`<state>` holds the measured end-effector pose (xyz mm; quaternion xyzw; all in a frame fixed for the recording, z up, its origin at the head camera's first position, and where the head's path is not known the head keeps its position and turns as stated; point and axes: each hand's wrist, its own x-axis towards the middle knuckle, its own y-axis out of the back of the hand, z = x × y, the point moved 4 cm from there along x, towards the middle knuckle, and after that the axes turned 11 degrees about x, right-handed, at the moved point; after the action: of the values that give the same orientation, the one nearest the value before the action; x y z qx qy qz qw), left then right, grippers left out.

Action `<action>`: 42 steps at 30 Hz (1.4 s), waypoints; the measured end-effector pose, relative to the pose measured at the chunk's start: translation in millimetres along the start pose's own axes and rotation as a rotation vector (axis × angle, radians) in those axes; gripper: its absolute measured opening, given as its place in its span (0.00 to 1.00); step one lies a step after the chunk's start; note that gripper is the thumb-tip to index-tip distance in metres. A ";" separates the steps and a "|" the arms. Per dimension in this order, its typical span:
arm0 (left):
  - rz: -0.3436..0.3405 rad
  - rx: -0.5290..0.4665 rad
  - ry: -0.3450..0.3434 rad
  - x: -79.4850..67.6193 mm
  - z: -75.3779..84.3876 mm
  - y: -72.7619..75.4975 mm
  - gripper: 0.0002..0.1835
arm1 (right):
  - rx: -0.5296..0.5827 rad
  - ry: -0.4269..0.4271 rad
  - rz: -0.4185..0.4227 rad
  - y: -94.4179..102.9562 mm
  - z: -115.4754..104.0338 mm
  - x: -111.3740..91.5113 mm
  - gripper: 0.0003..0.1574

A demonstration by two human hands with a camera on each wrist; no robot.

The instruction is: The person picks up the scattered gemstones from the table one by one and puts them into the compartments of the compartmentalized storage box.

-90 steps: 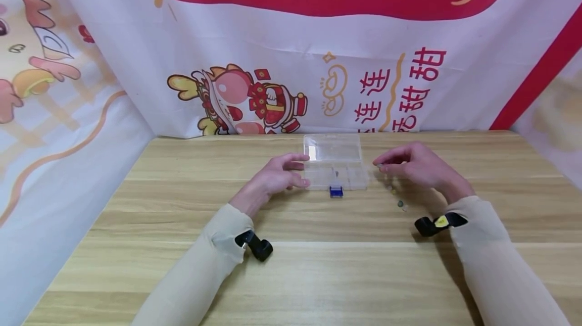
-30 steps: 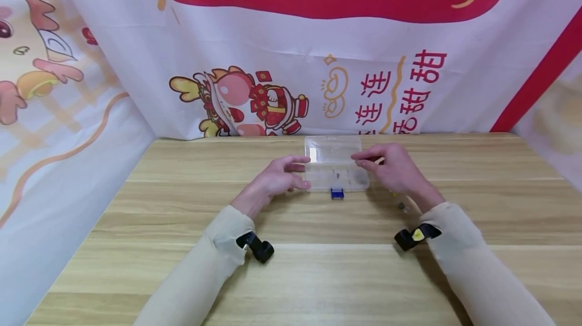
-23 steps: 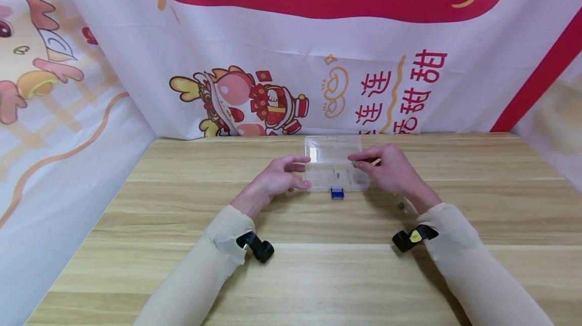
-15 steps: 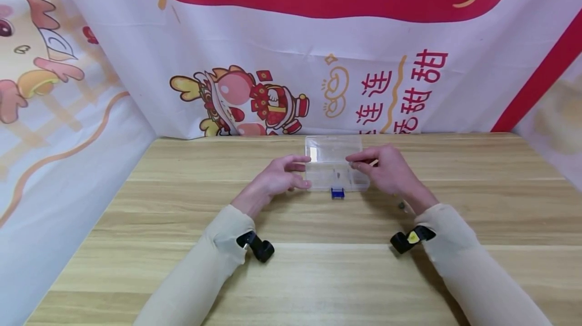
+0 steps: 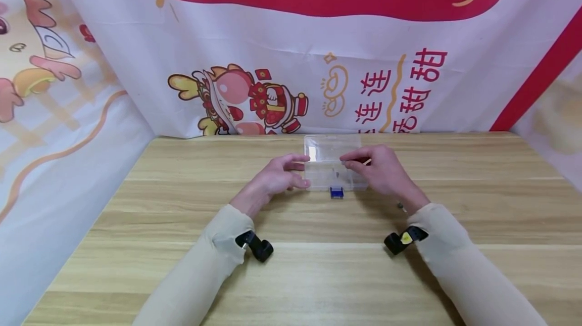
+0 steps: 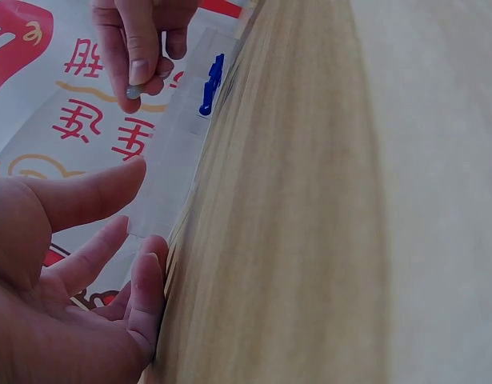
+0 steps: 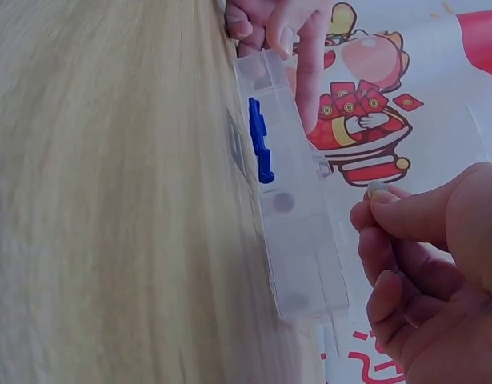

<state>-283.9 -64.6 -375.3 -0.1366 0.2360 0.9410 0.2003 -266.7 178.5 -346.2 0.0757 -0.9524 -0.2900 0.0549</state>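
Note:
A clear plastic compartment box (image 5: pixel 318 177) stands with its lid (image 5: pixel 329 148) raised at the back and a blue latch (image 5: pixel 336 192) at the front. My left hand (image 5: pixel 278 172) holds its left end, thumb near the front corner and index finger by the hinge. My right hand (image 5: pixel 379 167) is over the right half of the box. Between its thumb and index finger it pinches a small pale round bead (image 7: pixel 378 189), also visible in the left wrist view. Through the box wall, the right wrist view shows a dark round piece (image 7: pixel 284 202) inside.
A small dark piece (image 5: pixel 400 205) lies on the wooden table (image 5: pixel 318 275), partly behind my right wrist. A white and red printed cloth (image 5: pixel 254 33) hangs right behind the box. Black wrist cameras (image 5: pixel 260 249) stick out from both sleeves.
From the right of the box, my right hand has moved left over its compartments, carrying the bead. My left hand and the box have stayed put.

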 end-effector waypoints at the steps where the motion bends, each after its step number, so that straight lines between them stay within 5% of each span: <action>1: 0.001 0.001 0.000 0.0 0.4 0.1 0.37 | -0.001 0.000 0.000 -0.1 -0.3 0.2 0.13; 19: -0.013 0.028 -0.005 0.3 2.5 0.3 0.36 | -0.005 0.007 -0.035 -25.5 -18.1 14.1 0.10; 42: -0.021 0.011 -0.017 0.2 0.2 0.9 0.35 | -0.154 0.059 -0.049 -47.2 -32.9 23.5 0.09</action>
<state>-284.5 -65.2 -374.8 -0.1298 0.2378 0.9387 0.2131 -279.6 117.8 -344.1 0.1029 -0.9231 -0.3615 0.0813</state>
